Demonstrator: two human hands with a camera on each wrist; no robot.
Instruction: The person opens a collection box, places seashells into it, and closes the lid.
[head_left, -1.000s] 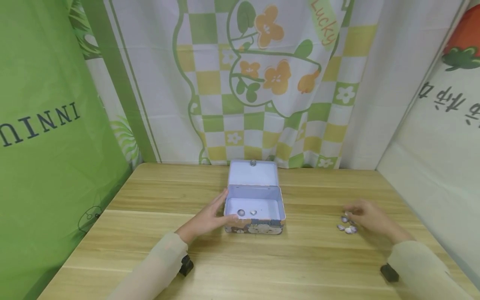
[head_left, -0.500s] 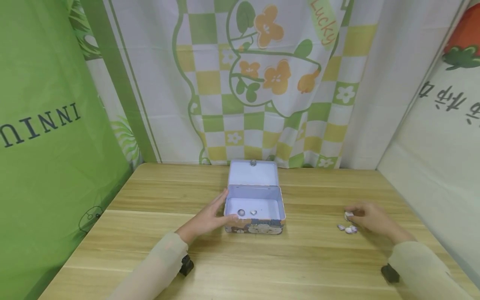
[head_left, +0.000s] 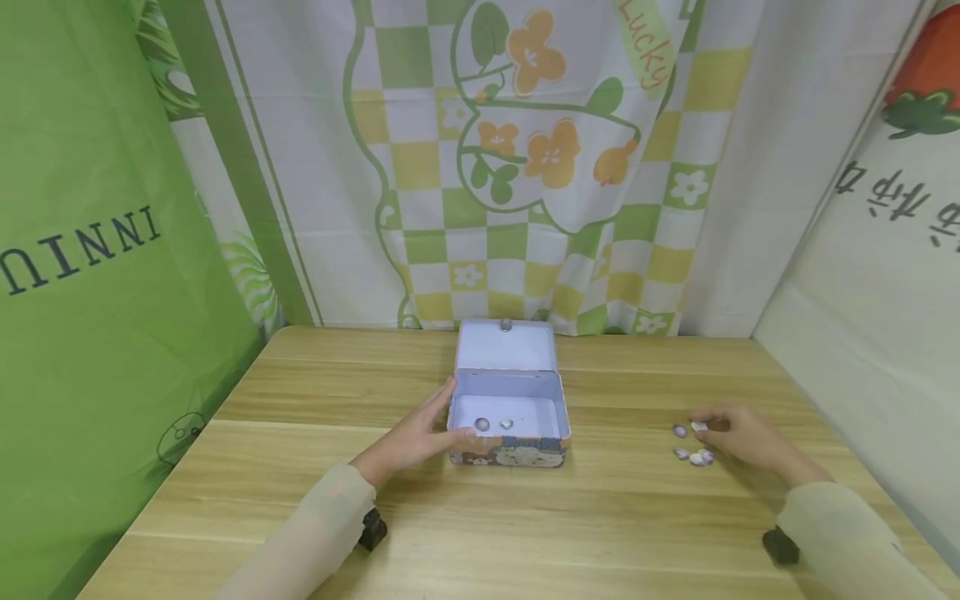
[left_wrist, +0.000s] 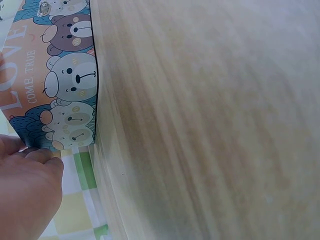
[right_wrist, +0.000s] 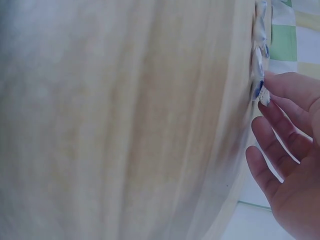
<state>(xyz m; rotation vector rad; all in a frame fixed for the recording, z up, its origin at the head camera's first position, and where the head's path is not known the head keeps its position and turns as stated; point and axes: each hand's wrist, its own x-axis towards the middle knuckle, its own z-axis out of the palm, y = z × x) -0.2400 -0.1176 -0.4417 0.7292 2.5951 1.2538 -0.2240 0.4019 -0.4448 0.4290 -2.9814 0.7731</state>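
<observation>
Head view: piece (head_left: 699, 427) at right of frame, pinched by right hand (head_left: 738, 435), presumably light, stiff and slick, best taken by its edges; loose pieces (head_left: 697, 459) near it on desk (head_left: 600, 525); tin (head_left: 517, 455), lower centre, gripped at left end by left hand (head_left: 411, 435).

Wood-grain table (head_left: 570, 533): bear-printed box (head_left: 528, 454) (standing open), small shell-like pieces (head_left: 697, 458) to its right.

Left hand (head_left: 408, 439) spread, thumb (head_left: 456, 437) apart; right hand (head_left: 741, 435) pinching at fingertips (head_left: 702, 414).
</observation>
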